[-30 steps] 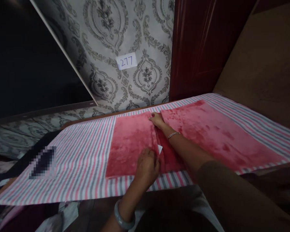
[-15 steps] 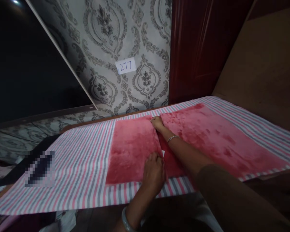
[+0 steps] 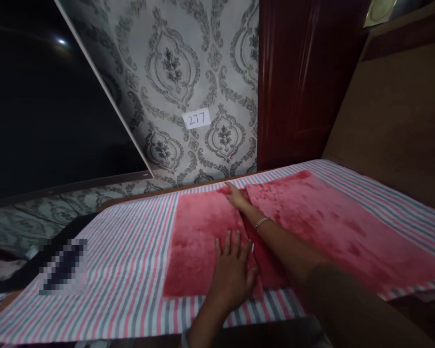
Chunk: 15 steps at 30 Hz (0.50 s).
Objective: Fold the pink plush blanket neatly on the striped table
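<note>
A red plush cloth (image 3: 195,232) lies on a striped sheet (image 3: 123,270), with the left hand (image 3: 232,270) spread flat on its left section and the right hand (image 3: 236,198) at that section's far edge, though I cannot tell whether it pinches. The right forearm (image 3: 286,241) hides part of the cloth; beyond stand a dark screen (image 3: 54,111) and a patterned wall (image 3: 174,82) bearing a "277" card (image 3: 196,118)
</note>
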### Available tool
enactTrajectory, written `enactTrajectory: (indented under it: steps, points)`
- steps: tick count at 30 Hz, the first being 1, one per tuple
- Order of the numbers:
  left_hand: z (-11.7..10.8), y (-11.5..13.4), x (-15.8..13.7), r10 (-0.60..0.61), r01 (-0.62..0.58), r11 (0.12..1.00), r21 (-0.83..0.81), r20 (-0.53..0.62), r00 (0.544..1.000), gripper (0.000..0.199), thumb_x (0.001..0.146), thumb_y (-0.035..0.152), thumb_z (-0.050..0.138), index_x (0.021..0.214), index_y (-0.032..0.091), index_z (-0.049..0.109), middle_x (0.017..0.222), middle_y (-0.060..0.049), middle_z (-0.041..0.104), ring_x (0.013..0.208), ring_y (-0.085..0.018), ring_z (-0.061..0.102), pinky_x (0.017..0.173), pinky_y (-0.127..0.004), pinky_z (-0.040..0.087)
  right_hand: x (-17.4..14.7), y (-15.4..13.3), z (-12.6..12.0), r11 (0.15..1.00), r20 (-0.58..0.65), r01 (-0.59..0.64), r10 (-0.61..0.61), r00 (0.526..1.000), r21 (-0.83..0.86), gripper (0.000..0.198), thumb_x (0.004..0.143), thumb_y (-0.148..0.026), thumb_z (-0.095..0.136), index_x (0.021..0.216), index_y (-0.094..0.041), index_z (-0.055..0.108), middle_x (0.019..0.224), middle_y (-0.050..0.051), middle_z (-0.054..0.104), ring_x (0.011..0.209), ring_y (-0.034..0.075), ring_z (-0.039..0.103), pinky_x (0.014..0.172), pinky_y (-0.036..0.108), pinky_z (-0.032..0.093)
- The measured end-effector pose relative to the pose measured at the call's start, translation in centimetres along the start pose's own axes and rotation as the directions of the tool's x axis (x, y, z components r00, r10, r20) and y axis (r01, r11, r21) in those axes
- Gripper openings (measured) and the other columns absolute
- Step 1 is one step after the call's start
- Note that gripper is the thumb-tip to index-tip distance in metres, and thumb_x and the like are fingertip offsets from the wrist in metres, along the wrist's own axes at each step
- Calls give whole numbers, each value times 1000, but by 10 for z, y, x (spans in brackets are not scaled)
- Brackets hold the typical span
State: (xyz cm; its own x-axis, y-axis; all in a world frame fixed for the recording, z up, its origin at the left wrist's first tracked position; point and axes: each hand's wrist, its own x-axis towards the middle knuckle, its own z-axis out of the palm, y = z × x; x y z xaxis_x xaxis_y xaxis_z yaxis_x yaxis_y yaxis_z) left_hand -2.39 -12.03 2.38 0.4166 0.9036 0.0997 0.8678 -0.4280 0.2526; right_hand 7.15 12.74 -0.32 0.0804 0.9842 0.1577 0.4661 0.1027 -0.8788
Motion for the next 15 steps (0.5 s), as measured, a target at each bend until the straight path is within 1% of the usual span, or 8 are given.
enactTrajectory:
  steps: [2, 5, 8, 10, 11, 12, 14, 15]
  points:
    - [9, -2, -1, 2, -1, 1000, 13, -23, 1000, 59, 94, 33, 52, 151, 24, 43, 166, -11, 22, 152, -38, 14, 117, -71, 12, -2, 2, 2, 999, -5, 6, -7, 1000, -37, 56, 79, -8, 58, 131, -27, 62, 120, 4, 73, 106, 22, 68, 91, 29, 50]
    - [15, -5, -3, 18, -17, 1000, 9, -55, 998, 61, 94, 35, 52, 153, 26, 40, 166, -10, 22, 152, -37, 17, 119, -69, 13, -5, 3, 1, 994, -16, -20, 18, 1000, -108, 49, 80, -10, 55, 126, -25, 65, 113, 7, 75, 110, 27, 67, 94, 33, 49]
    - [15, -7, -5, 23, -23, 1000, -7, -69, 997, 62, 94, 37, 52, 154, 27, 38, 166, -9, 22, 153, -36, 17, 120, -67, 12, -7, -3, -5, 984, -8, -33, 32, 999, -174, 50, 81, -12, 55, 131, -17, 61, 113, 15, 74, 108, 32, 67, 92, 39, 50]
    - [14, -7, -5, 16, -17, 1000, -19, -70, 997, 62, 94, 38, 52, 153, 27, 39, 166, -8, 22, 153, -36, 16, 120, -67, 12, -10, -13, -9, 977, -2, -5, 5, 1000, -215, 57, 82, -13, 56, 139, -11, 54, 124, 22, 68, 115, 35, 64, 96, 43, 48]
    - [14, -7, -4, 13, -15, 1000, -24, -68, 998, 62, 94, 38, 52, 154, 26, 39, 166, -9, 22, 153, -36, 16, 120, -67, 12, -13, -18, -11, 973, 0, 22, -22, 1000, -230, 60, 83, -14, 57, 143, -11, 50, 133, 23, 63, 123, 35, 59, 101, 43, 45]
    - [13, -6, -4, 10, -11, 1000, -28, -66, 998, 62, 94, 38, 51, 154, 25, 38, 166, -9, 22, 153, -37, 16, 120, -68, 11, -18, -24, -11, 967, 5, 68, -69, 998, -244, 63, 84, -16, 57, 147, -13, 46, 143, 21, 55, 132, 34, 52, 107, 43, 41]
    - [11, -4, -3, 6, -8, 1000, -30, -66, 998, 64, 94, 37, 50, 155, 22, 36, 166, -9, 22, 152, -37, 16, 120, -67, 11, -28, -33, -10, 933, 57, 221, -214, 975, -284, 66, 88, -22, 58, 152, -18, 40, 159, 15, 38, 146, 30, 34, 117, 42, 29]
    - [11, -3, -3, 6, -8, 999, -31, -69, 998, 64, 94, 37, 50, 155, 21, 36, 165, -9, 23, 152, -37, 17, 120, -67, 11, -35, -35, -9, 901, 118, 297, -273, 955, -316, 67, 90, -26, 57, 154, -20, 37, 162, 12, 32, 150, 28, 26, 120, 42, 23]
